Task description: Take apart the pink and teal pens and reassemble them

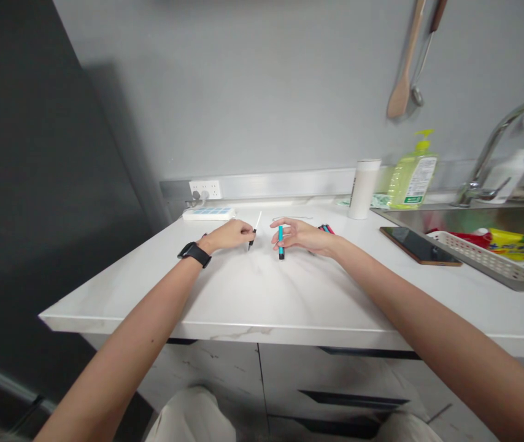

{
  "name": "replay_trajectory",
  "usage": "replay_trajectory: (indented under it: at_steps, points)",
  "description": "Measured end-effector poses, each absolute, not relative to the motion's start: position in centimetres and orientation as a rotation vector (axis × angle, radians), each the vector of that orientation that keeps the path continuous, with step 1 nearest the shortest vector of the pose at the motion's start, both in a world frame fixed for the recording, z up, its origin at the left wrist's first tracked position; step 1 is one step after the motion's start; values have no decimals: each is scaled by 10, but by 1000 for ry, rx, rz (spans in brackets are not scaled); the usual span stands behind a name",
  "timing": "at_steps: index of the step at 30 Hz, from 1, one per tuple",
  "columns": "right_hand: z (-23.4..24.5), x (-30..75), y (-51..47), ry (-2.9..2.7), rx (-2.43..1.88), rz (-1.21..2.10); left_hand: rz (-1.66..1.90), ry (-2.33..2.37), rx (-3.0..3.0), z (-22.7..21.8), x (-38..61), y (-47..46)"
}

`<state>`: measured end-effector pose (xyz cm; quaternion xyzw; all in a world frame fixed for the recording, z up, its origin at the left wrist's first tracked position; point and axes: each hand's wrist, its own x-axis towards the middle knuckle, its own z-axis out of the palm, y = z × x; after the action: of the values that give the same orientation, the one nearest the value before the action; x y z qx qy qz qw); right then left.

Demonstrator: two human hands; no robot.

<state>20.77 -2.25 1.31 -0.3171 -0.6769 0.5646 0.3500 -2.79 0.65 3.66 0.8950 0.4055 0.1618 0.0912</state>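
My left hand [233, 235], wearing a black watch, is closed in a pinch on a slim pen refill [259, 220]. Its thin white tube points up and away, and a black tip end slants down toward the countertop [253, 294]. To the right, my right hand [299, 236] loosely grips a teal pen barrel [281, 236] with a black lower end, held nearly upright between thumb and fingers. A small gap separates the two pen parts. Behind my right wrist lie several pens [326, 229], dark and pinkish red, partly hidden by the arm.
A power strip [209, 213] lies at the back left below a wall socket [205, 189]. On the right stand a white tumbler [364, 189] and a yellow-green soap bottle [413, 175]. A phone [421, 245] rests beside the sink [487, 215] and a white drain basket [469, 248].
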Motion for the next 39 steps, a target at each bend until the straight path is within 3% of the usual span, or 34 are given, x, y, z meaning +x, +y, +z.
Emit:
replay_trajectory:
  at_steps: [17,28,39]
  points:
    - [16,205,-25,-1625,-875,1453,674,1065,2722,37,-27,9]
    - [15,205,-18,-1662,-997,1249,642,1120,2713,38,-28,9]
    - [11,207,-11,-1559,-1076,1244,544,1079,2803,37,-30,10]
